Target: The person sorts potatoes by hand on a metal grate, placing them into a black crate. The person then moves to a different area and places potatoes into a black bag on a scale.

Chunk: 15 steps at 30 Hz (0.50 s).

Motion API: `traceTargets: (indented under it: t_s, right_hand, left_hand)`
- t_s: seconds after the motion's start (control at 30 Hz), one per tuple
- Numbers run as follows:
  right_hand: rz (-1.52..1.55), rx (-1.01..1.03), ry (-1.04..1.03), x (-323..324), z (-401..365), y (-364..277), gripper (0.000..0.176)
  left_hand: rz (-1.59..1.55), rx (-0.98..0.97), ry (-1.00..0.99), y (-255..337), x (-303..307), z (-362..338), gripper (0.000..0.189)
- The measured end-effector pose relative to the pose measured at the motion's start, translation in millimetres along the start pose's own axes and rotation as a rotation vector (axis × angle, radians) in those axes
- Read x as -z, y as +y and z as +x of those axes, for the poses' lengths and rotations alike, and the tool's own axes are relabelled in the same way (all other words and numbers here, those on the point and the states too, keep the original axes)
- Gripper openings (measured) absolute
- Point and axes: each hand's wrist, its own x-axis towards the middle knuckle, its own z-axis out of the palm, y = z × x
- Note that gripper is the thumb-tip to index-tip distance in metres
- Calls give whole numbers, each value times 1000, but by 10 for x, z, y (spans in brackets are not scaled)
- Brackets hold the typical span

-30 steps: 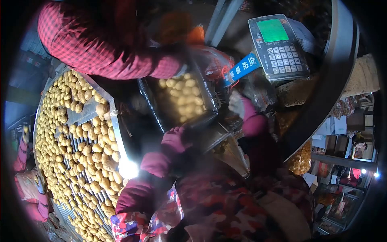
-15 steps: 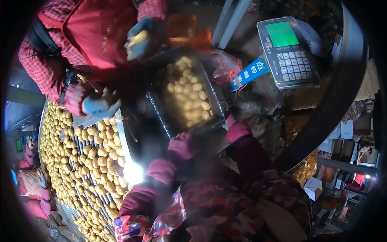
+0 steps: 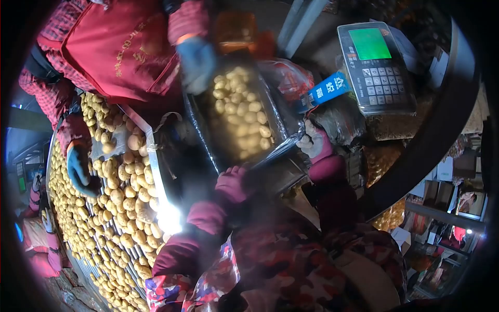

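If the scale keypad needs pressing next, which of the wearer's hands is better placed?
Probably the right. The right hand is at a corner of the potato bag below the blue tag, nearest the scale; the left hand is at its near edge, farther off.

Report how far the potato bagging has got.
Done: the clear bag already holds many potatoes. In hand: left hand and right hand hold its near edge, a co-worker's blue glove over its top. Left: loose potatoes cover the sorting table.
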Motion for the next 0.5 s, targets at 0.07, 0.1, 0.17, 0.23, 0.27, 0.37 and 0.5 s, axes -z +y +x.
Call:
traceTargets:
  t_s: [0.07, 0.1, 0.17, 0.23, 0.27, 0.37, 0.5]
  right_hand:
    - [62, -34, -183, -196, 34, -166, 21]
    - [81, -2, -308, -319, 42, -253, 23]
    - [120, 62, -559, -644, 1, -431, 27]
    - [-39, 130, -439, -776, -141, -602, 29]
    - [-172, 173, -338, -835, -202, -682, 31]
    - [-458, 102, -157, -649, -131, -785, 47]
    - [-637, 221, 276, -772, -263, -163, 77]
  left_hand:
    - [6, 7, 17, -4, -11, -12, 89]
    - [4, 15, 21, 6, -12, -14, 87]
    - [-3, 27, 27, 58, 33, -26, 84]
    - [-14, 31, 31, 134, 133, -62, 80]
    - [-23, 20, 40, 132, 127, -51, 79]
    - [-53, -21, 78, 54, 43, -28, 77]
    - [-16, -110, 92, 59, -15, -27, 77]
